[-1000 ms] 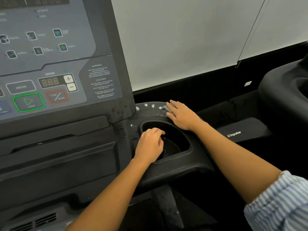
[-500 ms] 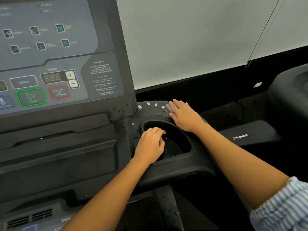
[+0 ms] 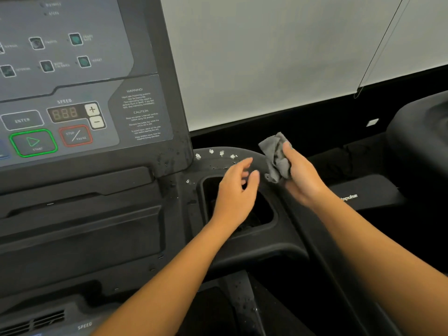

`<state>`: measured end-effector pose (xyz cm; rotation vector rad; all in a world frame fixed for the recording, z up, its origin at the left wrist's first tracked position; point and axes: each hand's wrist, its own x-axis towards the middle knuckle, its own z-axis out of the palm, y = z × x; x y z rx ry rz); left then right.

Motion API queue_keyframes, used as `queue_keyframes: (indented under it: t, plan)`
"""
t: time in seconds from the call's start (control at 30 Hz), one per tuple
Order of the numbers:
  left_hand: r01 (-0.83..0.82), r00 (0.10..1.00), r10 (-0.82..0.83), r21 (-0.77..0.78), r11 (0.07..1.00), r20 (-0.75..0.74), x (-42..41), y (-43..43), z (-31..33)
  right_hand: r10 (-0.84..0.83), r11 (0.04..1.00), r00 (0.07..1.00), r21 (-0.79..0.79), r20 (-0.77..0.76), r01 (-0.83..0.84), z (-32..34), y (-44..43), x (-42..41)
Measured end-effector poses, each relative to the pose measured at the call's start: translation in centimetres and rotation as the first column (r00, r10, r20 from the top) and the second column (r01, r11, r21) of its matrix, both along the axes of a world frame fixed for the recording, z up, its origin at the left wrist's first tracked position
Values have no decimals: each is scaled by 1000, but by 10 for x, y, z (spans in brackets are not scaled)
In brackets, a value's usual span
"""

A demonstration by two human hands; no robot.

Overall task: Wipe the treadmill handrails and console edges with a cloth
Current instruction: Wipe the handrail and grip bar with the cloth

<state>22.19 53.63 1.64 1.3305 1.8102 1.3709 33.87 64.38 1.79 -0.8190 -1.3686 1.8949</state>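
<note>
A crumpled grey cloth (image 3: 276, 157) is held up in my right hand (image 3: 300, 178), lifted just off the right rim of the black cup-holder tray (image 3: 257, 243). My left hand (image 3: 236, 190) hovers over the cup-holder well with relaxed, spread fingers and holds nothing. White foam spots (image 3: 221, 153) sit on the tray's far rim. The treadmill console (image 3: 72, 93) with its button panel stands at the left, and its dark right edge (image 3: 179, 132) carries small droplets.
A white wall lies behind, with a thin cord (image 3: 378, 49) hanging at the right. A second black treadmill (image 3: 421, 141) stands at the far right, and a black cover marked with a logo (image 3: 363, 192) lies between the machines. A wet support post (image 3: 240, 294) drops below the tray.
My right hand has lifted the cloth off the tray rim, where it pressed before. My left hand has left the cup-holder edge, risen and opened its fingers.
</note>
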Motion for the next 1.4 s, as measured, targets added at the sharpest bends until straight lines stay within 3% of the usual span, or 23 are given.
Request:
queue_keyframes:
  t: [0.1,0.17,0.23,0.3,0.4,0.5,0.73,0.93,1.1,1.3,1.4]
  plan:
    - [96,970,-95,9,995,223,19,14,14,163,974,970,-127,-180,-187,10,-22,-9]
    - [76,956,-73,-2,997,285,22,21,17,216,954,958,-169,-189,-249,12,-25,-9]
    - [33,985,-33,6,999,169,17,25,17,246,950,957,-157,-151,-269,15,-21,-3]
    - [-1,998,4,42,999,-57,8,30,13,202,971,977,-113,-72,-209,17,-10,5]
    - [4,932,-25,-58,998,-361,-9,41,-2,-29,1000,988,7,154,28,10,10,16]
    - [21,849,-111,-178,984,-517,-11,46,-18,-152,988,921,84,358,130,2,21,19]
    - [248,776,-257,-96,964,-577,33,23,-21,-258,962,809,213,528,168,-12,16,-8]
    - [159,679,-198,-121,980,-707,16,34,-21,-302,926,730,371,613,72,-16,8,-13]
    - [-37,710,-127,-217,976,-692,-11,56,-12,-310,917,703,397,640,43,-15,8,-9]
    - [194,723,-248,-155,969,-645,22,27,-17,-340,887,700,461,628,16,-18,16,-22]
    - [196,707,-239,-140,970,-665,22,25,-24,-346,872,733,489,585,21,-20,23,-31]
